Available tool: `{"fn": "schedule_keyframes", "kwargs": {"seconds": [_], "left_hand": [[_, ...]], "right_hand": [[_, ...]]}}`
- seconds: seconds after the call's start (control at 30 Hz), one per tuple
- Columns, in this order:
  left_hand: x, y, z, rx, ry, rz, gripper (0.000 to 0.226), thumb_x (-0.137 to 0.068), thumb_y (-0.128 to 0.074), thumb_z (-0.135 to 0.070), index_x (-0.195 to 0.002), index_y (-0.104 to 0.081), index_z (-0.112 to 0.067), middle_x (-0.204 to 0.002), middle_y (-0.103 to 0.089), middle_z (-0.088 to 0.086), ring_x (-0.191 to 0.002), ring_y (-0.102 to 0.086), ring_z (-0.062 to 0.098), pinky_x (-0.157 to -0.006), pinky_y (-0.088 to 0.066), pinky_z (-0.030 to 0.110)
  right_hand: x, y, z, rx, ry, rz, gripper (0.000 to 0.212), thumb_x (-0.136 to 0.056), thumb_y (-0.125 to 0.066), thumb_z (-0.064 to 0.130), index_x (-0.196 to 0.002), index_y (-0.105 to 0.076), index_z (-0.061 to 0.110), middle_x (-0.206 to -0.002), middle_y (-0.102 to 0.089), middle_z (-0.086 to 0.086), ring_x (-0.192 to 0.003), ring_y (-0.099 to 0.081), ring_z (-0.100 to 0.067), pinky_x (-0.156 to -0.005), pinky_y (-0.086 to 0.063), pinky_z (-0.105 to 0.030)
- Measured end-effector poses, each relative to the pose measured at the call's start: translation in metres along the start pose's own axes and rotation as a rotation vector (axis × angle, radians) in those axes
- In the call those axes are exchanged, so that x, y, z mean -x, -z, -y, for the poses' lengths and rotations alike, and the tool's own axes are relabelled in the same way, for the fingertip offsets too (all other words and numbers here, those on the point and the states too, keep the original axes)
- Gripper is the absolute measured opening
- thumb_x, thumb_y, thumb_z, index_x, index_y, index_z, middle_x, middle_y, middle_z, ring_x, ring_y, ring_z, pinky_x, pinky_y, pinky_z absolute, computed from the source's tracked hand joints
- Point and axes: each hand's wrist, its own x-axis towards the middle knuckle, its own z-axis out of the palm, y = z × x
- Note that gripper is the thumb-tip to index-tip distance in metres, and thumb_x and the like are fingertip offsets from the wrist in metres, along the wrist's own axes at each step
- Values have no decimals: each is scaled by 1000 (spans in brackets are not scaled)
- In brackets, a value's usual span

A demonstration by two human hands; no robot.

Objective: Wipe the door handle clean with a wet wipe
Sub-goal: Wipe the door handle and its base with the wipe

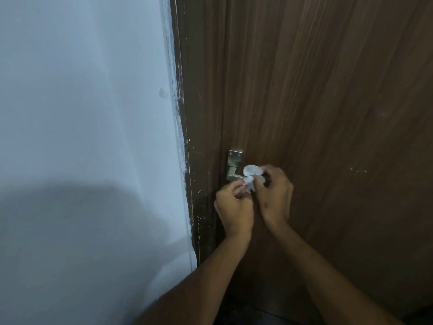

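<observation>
Up close, I see a pale blue-white painted wall (82,137) filling the left half and a dark brown wood-grain door (328,113) on the right, its frame edge smeared with white paint. Both my bare forearms reach up from below. My left hand (234,205) and right hand (273,195) meet just beside the brushed silver metal lever door handle (234,171); both are curled, fingers pinching a small crumpled white wet wipe (250,175) between them. That wipe touches the lever's outer end, below the rectangular backplate.
</observation>
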Motion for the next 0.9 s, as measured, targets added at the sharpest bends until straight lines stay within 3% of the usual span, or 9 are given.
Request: {"fn": "schedule_keyframes", "kwargs": {"seconds": [0.1,0.2,0.3,0.4,0.47,0.6,0.7,0.8,0.9], "left_hand": [[-7,6,-4,6,-13,-139,46,-86,-66,8,-127,-68,-12,-118,-73,0,-105,-68,5,-93,-57,21],[-10,7,-2,-36,8,-169,52,-83,-61,12,-130,-64,-11,-127,-65,4,-116,-62,15,-101,-54,33],[-14,7,2,0,115,-76,46,-84,-53,11,-112,-71,-21,-111,-71,0,-106,-67,17,-94,-59,38],[-16,10,9,74,205,46,47,-87,-48,8,-99,-74,-29,-90,-76,-4,-87,-71,14,-79,-59,31],[-16,11,16,117,237,108,43,-90,-48,4,-103,-76,-25,-91,-78,1,-90,-73,17,-81,-59,36],[-16,11,36,138,257,130,36,-95,-48,0,-99,-76,-23,-93,-78,0,-93,-73,17,-85,-59,38],[-12,14,50,125,302,75,26,-101,-54,-15,-95,-78,-24,-87,-79,-5,-85,-74,10,-76,-58,30],[-14,18,61,72,372,37,23,-101,-58,-27,-89,-77,-25,-85,-77,-3,-87,-71,17,-70,-52,28],[-18,21,65,40,302,60,24,-104,-52,-31,-116,-73,-28,-102,-75,-3,-96,-70,16,-76,-54,27]], "right_hand": [[-18,-15,19,91,226,163,18,-92,-64,5,-109,-68,9,-104,-69,-3,-90,-63,-12,-72,-40,-9],[-44,-30,28,287,347,330,19,-96,-59,6,-113,-68,3,-109,-66,-11,-92,-65,-22,-78,-53,-30],[-48,-38,23,401,429,453,16,-98,-57,14,-99,-68,2,-100,-66,-11,-89,-66,-24,-76,-47,-26],[-33,-37,9,497,533,457,18,-97,-62,19,-110,-72,11,-109,-63,-8,-98,-61,-23,-78,-39,-26],[-24,-32,0,599,667,429,22,-92,-68,18,-113,-73,16,-111,-60,-6,-100,-55,-22,-78,-34,-28],[-10,-16,-17,691,876,434,21,-88,-73,15,-108,-72,13,-112,-57,-5,-98,-49,-19,-76,-42,-34],[22,-14,-35,620,675,537,35,-89,-72,11,-123,-65,11,-120,-58,-7,-100,-60,-21,-77,-53,-31],[50,-23,-48,524,409,628,53,-93,-66,4,-142,-53,13,-142,-48,-7,-110,-64,-20,-88,-57,-29],[61,-35,-48,377,326,654,60,-101,-54,7,-156,-32,11,-159,-33,-9,-131,-53,-25,-108,-48,-35]]}}
